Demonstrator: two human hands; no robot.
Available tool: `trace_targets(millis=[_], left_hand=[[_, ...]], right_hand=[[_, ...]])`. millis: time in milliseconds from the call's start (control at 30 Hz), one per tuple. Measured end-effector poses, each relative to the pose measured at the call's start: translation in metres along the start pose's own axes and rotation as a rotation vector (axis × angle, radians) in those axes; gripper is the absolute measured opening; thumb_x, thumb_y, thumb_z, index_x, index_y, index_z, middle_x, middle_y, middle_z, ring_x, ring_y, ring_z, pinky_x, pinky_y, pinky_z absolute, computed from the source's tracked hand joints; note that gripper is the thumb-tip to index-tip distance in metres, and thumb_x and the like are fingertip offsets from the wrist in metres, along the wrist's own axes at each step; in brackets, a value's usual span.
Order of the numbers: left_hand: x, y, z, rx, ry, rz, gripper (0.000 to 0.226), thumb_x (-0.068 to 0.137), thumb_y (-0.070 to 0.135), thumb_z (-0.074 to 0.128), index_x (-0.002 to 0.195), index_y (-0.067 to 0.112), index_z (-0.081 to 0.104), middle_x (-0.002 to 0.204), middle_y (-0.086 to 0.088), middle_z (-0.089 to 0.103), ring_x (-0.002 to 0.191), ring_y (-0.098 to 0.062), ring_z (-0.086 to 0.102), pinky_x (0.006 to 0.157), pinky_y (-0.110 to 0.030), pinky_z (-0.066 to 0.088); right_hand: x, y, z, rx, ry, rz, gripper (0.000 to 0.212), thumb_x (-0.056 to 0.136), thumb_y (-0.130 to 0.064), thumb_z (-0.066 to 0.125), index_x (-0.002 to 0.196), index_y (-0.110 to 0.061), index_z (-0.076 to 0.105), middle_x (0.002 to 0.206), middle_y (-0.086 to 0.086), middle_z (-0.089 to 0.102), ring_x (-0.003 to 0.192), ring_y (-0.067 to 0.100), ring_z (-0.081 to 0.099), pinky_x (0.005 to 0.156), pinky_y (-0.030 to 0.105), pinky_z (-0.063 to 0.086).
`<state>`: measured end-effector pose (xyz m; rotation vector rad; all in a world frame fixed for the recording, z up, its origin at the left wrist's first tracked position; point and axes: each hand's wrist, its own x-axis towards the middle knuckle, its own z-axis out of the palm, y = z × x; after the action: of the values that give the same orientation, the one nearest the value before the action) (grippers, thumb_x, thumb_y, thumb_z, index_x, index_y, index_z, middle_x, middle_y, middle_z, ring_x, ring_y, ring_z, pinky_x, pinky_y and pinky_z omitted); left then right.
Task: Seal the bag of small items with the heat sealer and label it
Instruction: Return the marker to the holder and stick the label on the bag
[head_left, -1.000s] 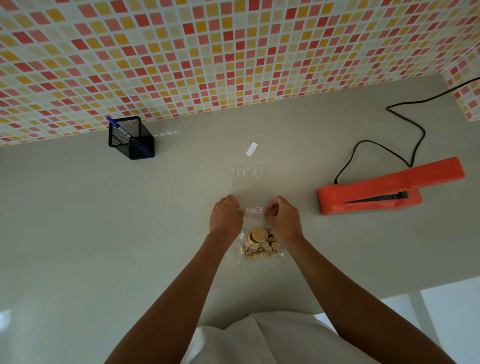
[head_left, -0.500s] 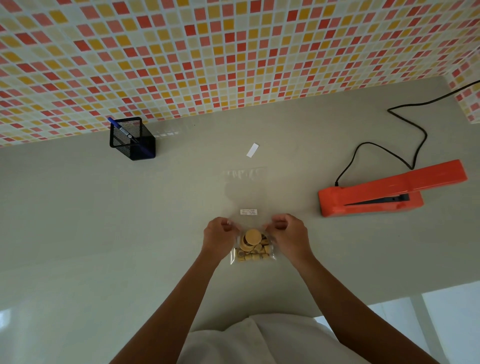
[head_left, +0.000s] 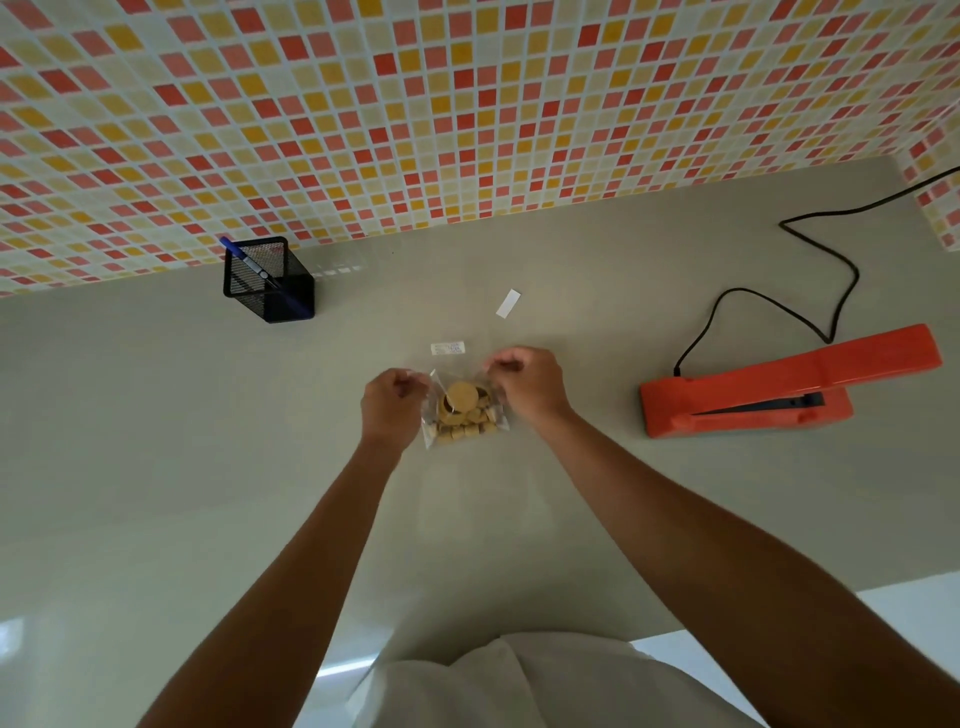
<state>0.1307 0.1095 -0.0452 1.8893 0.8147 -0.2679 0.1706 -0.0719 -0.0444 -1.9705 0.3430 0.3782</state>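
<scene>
Clear plastic bag (head_left: 465, 415) of tan wooden pieces sat between my fingers over grey table (head_left: 156, 467). Left hand (head_left: 389, 405) and right hand (head_left: 527, 387) each pinched upper corner, fingers curled. White label (head_left: 448, 348) just beyond fingertips, print too small for me to read. Plain white strip (head_left: 508, 303) farther out. Orange heat sealer (head_left: 779, 384) well right of right fingers; black mesh pen holder (head_left: 267, 283) far beyond left fingers.

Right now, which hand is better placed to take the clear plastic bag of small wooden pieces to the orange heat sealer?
Right, probably: the right hand grips the bag on the side nearer the heat sealer; the left hand holds the far side.
</scene>
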Motion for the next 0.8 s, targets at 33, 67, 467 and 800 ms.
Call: trace_targets(millis=[33, 67, 467, 800], left_hand=[[0.011, 0.006, -0.001, -0.011, 0.006, -0.007, 0.015, 0.081, 0.022, 0.067, 0.091, 0.013, 0.072, 0.086, -0.009, 0.075, 0.087, -0.032, 0.072, 0.08, -0.049, 0.061], [0.021, 0.012, -0.002, -0.011, 0.016, 0.002, 0.017, 0.08, 0.023, 0.067, 0.092, 0.013, 0.073, 0.088, -0.009, 0.076, 0.089, -0.033, 0.072, 0.082, -0.05, 0.06], [0.061, 0.057, -0.007, 0.25, 0.103, 0.14, 0.018, 0.095, 0.012, 0.058, 0.103, 0.007, 0.073, 0.108, -0.013, 0.073, 0.101, -0.028, 0.067, 0.079, -0.025, 0.047], [0.031, 0.063, -0.003, 0.304, 0.197, 0.248, 0.036, 0.098, 0.028, 0.057, 0.126, 0.006, 0.058, 0.124, -0.012, 0.066, 0.114, -0.027, 0.062, 0.095, -0.035, 0.049]], right_hand=[[0.011, -0.007, 0.003, 0.002, 0.007, 0.003, 0.008, 0.083, -0.013, 0.077, 0.09, -0.01, 0.079, 0.087, 0.006, 0.078, 0.074, 0.014, 0.067, 0.081, 0.039, 0.061], [0.022, -0.014, 0.005, 0.005, 0.009, 0.008, 0.007, 0.082, -0.012, 0.076, 0.089, -0.01, 0.079, 0.085, 0.006, 0.077, 0.073, 0.014, 0.067, 0.082, 0.039, 0.061], [0.088, -0.046, 0.015, -0.09, 0.034, 0.043, 0.014, 0.085, -0.012, 0.074, 0.091, 0.0, 0.078, 0.087, 0.017, 0.077, 0.082, 0.03, 0.075, 0.078, 0.043, 0.063], [0.057, -0.043, -0.009, -0.098, 0.043, -0.029, 0.023, 0.082, -0.017, 0.069, 0.097, 0.001, 0.074, 0.097, 0.015, 0.074, 0.09, 0.032, 0.072, 0.079, 0.05, 0.061]])
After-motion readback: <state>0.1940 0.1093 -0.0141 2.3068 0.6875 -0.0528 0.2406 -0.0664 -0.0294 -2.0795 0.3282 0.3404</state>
